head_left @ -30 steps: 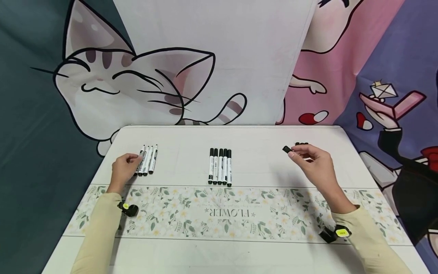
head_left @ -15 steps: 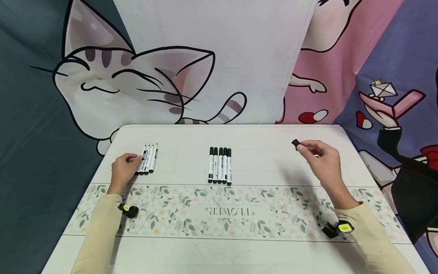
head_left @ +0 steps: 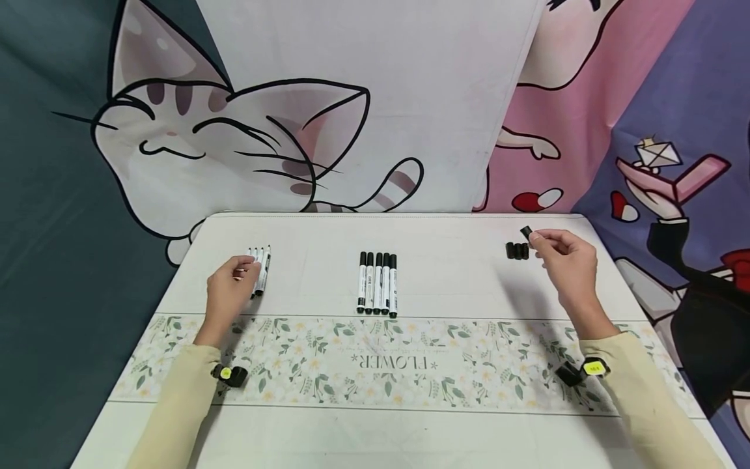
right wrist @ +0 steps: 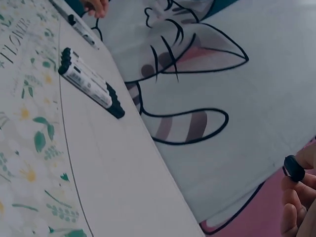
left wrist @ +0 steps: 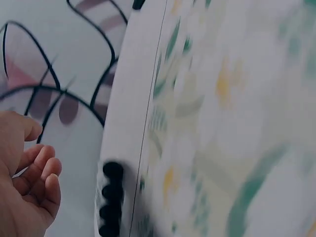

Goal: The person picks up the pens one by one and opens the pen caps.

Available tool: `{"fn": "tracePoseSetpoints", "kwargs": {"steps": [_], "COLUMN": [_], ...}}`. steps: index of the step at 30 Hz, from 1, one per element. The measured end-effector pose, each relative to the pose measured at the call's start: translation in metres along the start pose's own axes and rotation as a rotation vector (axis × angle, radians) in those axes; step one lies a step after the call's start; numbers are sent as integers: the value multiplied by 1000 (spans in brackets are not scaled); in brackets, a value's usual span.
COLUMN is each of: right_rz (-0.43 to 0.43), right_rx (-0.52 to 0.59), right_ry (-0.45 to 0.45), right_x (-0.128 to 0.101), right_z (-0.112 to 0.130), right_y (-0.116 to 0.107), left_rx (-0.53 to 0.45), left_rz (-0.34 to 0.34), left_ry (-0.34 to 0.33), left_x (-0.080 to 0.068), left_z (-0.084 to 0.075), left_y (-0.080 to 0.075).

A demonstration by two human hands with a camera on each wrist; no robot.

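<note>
Several uncapped white markers (head_left: pixel 262 270) lie side by side at the table's left. My left hand (head_left: pixel 230 286) lies over their near ends, its fingers curled round the leftmost one. Five capped markers (head_left: pixel 377 283) lie in a row at the centre, also visible in the right wrist view as capped markers (right wrist: pixel 89 81). My right hand (head_left: pixel 565 260) pinches a small black cap (head_left: pixel 526 231) between thumb and fingertips, held just above and right of a short row of loose black caps (head_left: pixel 517 251). The pinched cap (right wrist: pixel 294 168) shows end-on at the fingertips.
A white table (head_left: pixel 445 234) carries a floral runner (head_left: pixel 381 361) printed FLOWER across its front half. Cartoon cloth backdrops (head_left: pixel 246 137) hang right behind the far edge. The left wrist view is blurred; dark cap ends (left wrist: pixel 111 197) show by the runner's edge.
My right hand has carried the cap to the back right, so the row of loose caps now shows. My left hand slid right and forward over the uncapped markers.
</note>
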State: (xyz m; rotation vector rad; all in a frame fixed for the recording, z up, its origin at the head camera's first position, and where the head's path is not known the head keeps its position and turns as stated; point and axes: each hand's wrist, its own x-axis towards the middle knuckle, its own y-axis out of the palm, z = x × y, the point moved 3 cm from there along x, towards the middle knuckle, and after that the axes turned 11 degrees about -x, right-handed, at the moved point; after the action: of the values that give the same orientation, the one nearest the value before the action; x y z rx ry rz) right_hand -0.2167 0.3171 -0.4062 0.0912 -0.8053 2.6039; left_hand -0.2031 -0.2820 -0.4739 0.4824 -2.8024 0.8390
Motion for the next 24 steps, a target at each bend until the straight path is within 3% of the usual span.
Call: {"fn": "tracePoseSetpoints", "kwargs": {"steps": [11,17,24], "right_rz": [-1,43,86], "right_rx": [100,113,47], "right_ry": [215,329,441], "right_x": [34,44,56], "right_z": [-41,-65,-88], "right_y": [3,6,11], "left_rx": [-40,-73,-88], "left_rz": [166,251,299], "left_ry": [157,173,189], "left_x": [-36,-51,-55], "left_z": [-40,-56,-62], "left_y": [32,43,56]}}
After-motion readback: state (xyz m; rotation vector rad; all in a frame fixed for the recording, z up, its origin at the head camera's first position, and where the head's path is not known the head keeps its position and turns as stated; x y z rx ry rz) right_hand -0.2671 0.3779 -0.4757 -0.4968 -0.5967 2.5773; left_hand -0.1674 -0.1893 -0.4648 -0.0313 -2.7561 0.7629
